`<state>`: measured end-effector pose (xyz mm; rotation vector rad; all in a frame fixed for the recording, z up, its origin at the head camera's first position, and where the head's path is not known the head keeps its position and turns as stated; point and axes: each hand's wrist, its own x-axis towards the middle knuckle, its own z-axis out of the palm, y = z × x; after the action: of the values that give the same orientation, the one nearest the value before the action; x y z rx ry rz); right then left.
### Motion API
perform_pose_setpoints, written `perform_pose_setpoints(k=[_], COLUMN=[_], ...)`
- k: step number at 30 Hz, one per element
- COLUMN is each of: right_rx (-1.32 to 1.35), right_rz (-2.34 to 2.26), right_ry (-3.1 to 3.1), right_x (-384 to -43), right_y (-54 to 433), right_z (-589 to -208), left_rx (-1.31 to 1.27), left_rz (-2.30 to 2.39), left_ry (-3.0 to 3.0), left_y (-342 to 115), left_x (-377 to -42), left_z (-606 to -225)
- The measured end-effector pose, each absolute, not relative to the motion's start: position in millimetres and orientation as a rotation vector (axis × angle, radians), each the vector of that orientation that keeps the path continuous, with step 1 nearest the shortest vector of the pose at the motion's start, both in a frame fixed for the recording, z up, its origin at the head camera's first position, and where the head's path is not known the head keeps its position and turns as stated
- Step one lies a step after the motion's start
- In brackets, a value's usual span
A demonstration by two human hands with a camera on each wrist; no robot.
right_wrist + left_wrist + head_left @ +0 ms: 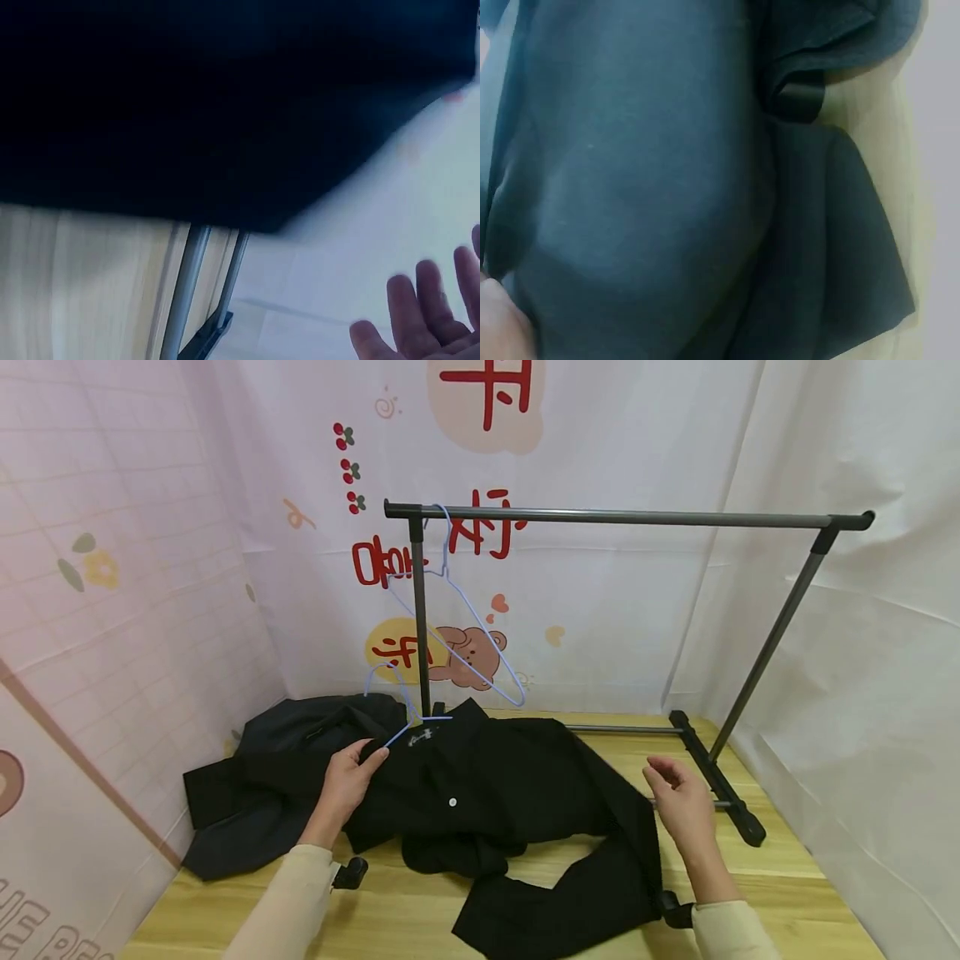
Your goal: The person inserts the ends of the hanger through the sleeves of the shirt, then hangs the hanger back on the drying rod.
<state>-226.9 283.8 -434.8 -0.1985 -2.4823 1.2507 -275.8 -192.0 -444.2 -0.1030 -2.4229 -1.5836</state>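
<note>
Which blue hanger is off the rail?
The lower blue hanger, partly hidden by the black shirt, one side running down to the left hand; the upper blue hanger hooks over the rail.

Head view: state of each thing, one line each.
rack, standing upright
black shirt, lying rumpled, buttoning unclear
grey garment, crumpled, partly under the black shirt
upper hanger, hooked on the rack, bare
lower hanger, off the rack, partly hidden by the black shirt
left grip, pinching at the lower hanger's arm
right grip, empty
</note>
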Motion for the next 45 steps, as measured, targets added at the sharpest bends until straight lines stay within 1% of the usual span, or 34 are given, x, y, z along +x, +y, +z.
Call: perform_pose_setpoints(k=[4,13,17,21,27,34,40,45], right_rx=[-0.124,0.332,0.441,0.448,0.503,0.531,0.467,0.391], right_rz=[1.151,0.966,0.964,1.016,1.107,1.097,1.080,1.111], right_ry=[-2.526,-2.547,-2.574,-2.737,-2.771,-2.801,-2.856,-2.847], right_x=[-224,-232,-239,-244,-245,-244,-241,-240], right_y=[271,236,220,205,192,190,190,193], right_z=[-435,-442,-437,-429,-418,-423,-433,-436], left_rx=[-0.206,-0.466,-0.574,-0.574,-0.444,-0.306,-0.353,-0.452], left_rz=[-1.565,-1.547,-1.577,-1.622,-1.681,-1.828,-1.809,-1.631], left_ry=[-2.505,-2.629,-2.645,-2.635,-2.603,-2.695,-2.802,-2.839], left_y=[-180,-154,-146,-138,-128,-127,-128,-134], left_x=[-273,-266,-263,-261,-260,-264,-263,-263], left_z=[-444,-436,-433,-431,-430,-446,-453,-450])
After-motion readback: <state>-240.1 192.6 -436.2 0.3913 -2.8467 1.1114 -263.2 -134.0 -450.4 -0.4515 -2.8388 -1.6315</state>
